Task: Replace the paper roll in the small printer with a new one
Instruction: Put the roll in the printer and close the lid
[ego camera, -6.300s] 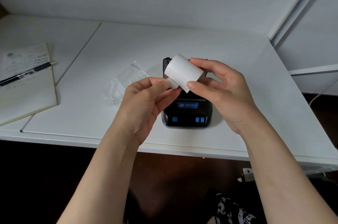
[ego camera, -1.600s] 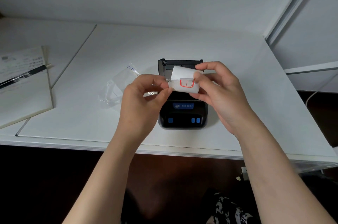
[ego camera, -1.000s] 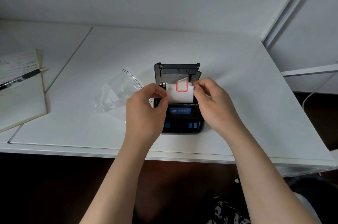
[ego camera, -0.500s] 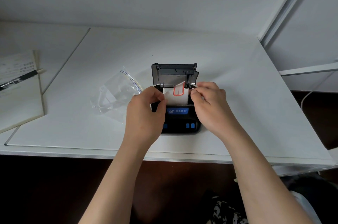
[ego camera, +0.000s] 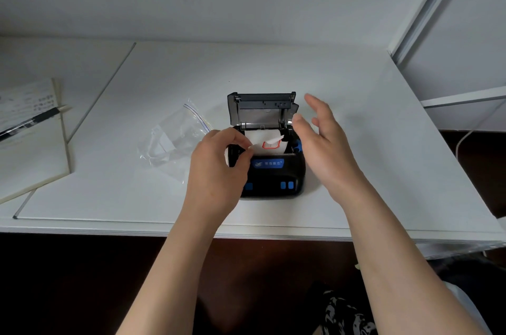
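Note:
A small black printer with blue buttons sits near the table's front edge, its lid tilted up and back. A white paper roll with a red-outlined label lies inside the open bay. My left hand pinches the loose end of the paper at the roll's left side. My right hand hovers beside the printer's right edge, fingers spread, holding nothing.
A clear zip bag lies just left of the printer. A notebook with a pen rests at the far left. The white table ends close behind the printer at a wall; a white frame rises at the right.
The roll went down into the printer's bay. My right hand let go of it and lifted away to the right with fingers spread. My left hand kept hold of the paper's end.

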Demonstrator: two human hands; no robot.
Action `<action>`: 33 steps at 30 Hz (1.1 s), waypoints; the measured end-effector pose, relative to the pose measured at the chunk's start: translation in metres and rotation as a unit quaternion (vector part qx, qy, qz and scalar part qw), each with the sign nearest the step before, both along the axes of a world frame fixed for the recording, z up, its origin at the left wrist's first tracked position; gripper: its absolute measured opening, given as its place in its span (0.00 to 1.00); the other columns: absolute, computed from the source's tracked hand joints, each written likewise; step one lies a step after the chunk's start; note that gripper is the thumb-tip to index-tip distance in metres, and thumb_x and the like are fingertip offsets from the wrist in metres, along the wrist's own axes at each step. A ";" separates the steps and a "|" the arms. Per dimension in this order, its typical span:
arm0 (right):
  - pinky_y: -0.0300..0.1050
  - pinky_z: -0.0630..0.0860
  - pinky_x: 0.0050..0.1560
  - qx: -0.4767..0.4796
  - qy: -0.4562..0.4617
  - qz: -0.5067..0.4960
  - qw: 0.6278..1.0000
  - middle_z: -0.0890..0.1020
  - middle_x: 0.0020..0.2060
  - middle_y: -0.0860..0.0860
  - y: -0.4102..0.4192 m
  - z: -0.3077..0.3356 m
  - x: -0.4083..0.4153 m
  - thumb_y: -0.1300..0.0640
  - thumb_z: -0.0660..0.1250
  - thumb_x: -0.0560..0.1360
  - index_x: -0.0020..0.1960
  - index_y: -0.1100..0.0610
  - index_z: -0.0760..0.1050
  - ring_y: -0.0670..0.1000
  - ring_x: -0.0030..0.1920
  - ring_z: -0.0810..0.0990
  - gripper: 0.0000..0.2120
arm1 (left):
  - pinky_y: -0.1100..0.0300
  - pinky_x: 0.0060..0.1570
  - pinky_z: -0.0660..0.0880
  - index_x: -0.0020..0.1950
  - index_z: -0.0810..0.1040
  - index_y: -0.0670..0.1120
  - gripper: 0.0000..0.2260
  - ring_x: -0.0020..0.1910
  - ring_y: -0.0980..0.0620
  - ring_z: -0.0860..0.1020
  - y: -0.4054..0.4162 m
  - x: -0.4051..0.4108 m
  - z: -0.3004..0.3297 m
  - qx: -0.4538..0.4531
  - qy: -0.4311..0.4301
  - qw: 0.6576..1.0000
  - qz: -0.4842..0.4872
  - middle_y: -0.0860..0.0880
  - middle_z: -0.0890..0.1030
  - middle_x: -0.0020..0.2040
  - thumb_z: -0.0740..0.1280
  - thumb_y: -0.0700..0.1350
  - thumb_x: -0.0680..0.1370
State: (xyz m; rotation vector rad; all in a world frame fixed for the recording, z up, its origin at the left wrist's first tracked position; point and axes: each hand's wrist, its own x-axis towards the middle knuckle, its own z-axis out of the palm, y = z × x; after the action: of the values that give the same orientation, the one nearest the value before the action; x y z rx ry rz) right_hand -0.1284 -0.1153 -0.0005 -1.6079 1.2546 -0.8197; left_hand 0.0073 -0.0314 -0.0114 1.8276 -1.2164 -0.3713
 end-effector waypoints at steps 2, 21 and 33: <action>0.44 0.56 0.74 -0.009 -0.010 0.029 0.999 0.60 0.75 0.39 0.001 0.002 0.002 0.49 0.56 0.80 0.76 0.42 0.55 0.42 0.75 0.56 0.25 | 0.77 0.47 0.65 0.42 0.78 0.50 0.06 0.48 0.53 0.76 0.001 0.001 0.000 0.001 -0.008 1.000 -0.002 0.53 0.79 0.45 0.70 0.39 0.73; 0.29 0.73 0.47 -0.035 -0.104 -0.096 0.989 0.82 0.43 0.41 0.000 0.005 0.001 0.57 0.68 0.75 0.50 0.50 0.80 0.37 0.44 0.80 0.05 | 0.76 0.46 0.67 0.41 0.85 0.51 0.06 0.48 0.56 0.77 0.015 0.008 0.004 -0.030 -0.027 0.999 -0.027 0.53 0.77 0.45 0.74 0.39 0.70; 0.53 0.74 0.64 0.213 -0.116 -0.086 0.966 0.78 0.61 0.55 -0.002 -0.004 -0.004 0.64 0.70 0.72 0.65 0.52 0.74 0.53 0.59 0.79 0.23 | 0.73 0.36 0.70 0.38 0.84 0.51 0.15 0.38 0.60 0.77 0.016 0.013 0.012 0.017 0.111 0.994 0.002 0.54 0.80 0.45 0.64 0.33 0.73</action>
State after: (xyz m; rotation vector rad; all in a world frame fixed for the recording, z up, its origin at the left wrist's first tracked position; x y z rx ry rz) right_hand -0.1323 -0.1170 -0.0041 -1.0421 1.3057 -0.7564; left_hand 0.0204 -0.0151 0.0009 1.7653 -1.0576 -0.5809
